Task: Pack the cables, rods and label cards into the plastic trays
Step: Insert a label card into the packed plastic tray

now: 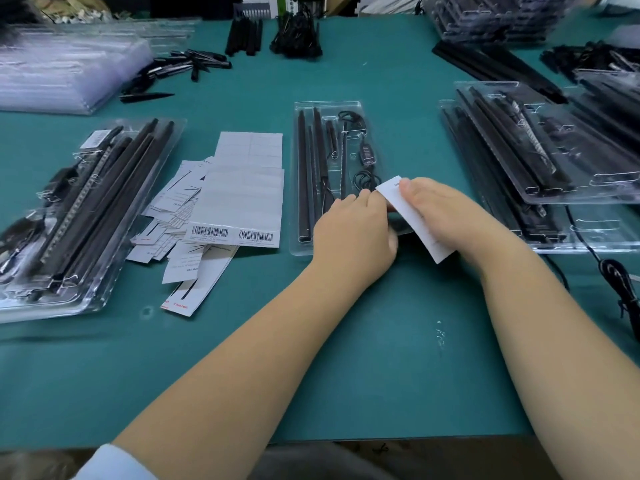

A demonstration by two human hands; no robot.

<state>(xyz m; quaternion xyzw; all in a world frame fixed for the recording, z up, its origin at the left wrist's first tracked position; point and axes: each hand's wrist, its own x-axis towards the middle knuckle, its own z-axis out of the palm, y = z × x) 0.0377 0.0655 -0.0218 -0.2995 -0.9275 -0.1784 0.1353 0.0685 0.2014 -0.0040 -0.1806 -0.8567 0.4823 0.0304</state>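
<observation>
card: white label card [415, 220], small print, tilted, at near end of centre tray
tray: clear plastic tray [301, 168] mid-desk, black rods [303, 174] and coiled cable [365, 178] inside
left hand [353, 230]: grip pinching card's left edge
right hand [440, 206]: grip holding card, thumb on top
9 o'clock: loose cards, barcode sheets [239, 202], filled tray [79, 216]
3 o'clock: stacked filled trays [540, 161]
desk [346, 358]: green

a packing workshop, by the look of it. a green work mat [346, 375] is crowded with stacked plastic trays [62, 71], loose black rods [173, 65] and barcode sheets [239, 233].
</observation>
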